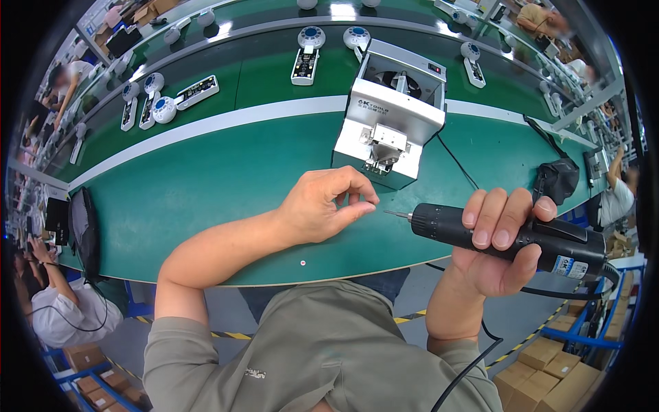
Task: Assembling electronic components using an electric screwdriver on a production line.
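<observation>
My right hand (498,240) grips a black electric screwdriver (501,233) held level, its bit pointing left toward my left hand (326,202). The left hand hovers over the green bench with thumb and forefinger pinched together near the bit tip; whether something tiny sits between them I cannot tell. A grey screw feeder box (391,117) stands on the bench just beyond both hands. A small screw (303,262) lies on the mat near my left forearm.
A green conveyor (261,75) behind the white strip carries several white devices with blue round ends (307,55). A black pouch (559,180) lies at the right. Other people work at left and right. Cardboard boxes (549,371) stack below right.
</observation>
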Action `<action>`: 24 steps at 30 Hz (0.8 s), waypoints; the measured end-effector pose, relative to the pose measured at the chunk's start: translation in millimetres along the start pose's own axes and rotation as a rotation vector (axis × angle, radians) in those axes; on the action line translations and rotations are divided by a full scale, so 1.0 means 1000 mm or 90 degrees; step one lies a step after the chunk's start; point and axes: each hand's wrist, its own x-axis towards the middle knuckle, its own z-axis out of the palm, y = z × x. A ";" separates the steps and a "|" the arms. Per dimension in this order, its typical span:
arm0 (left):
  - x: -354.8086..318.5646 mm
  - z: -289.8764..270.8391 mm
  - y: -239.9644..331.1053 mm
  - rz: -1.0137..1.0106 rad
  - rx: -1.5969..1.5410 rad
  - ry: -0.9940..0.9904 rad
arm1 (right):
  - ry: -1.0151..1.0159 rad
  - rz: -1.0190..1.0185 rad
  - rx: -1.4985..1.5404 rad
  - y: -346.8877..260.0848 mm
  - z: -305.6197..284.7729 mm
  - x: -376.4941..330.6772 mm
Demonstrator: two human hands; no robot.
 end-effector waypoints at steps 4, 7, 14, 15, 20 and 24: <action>-0.004 0.002 -0.007 0.019 -0.009 -0.002 | 0.005 0.013 -0.002 -0.001 0.001 0.002; -0.004 0.002 -0.008 0.034 -0.014 -0.006 | 0.009 0.021 0.004 0.002 0.000 0.002; -0.001 0.007 -0.016 0.062 -0.032 -0.025 | -0.017 0.030 0.016 0.009 -0.008 0.003; -0.001 0.007 -0.018 0.064 -0.037 -0.028 | -0.025 0.029 0.013 0.010 -0.009 0.002; 0.002 0.012 -0.027 0.071 -0.048 -0.036 | -0.022 0.031 0.015 0.016 -0.016 0.001; -0.001 0.008 -0.039 0.116 0.008 -0.034 | 0.003 0.041 0.005 0.023 -0.013 -0.004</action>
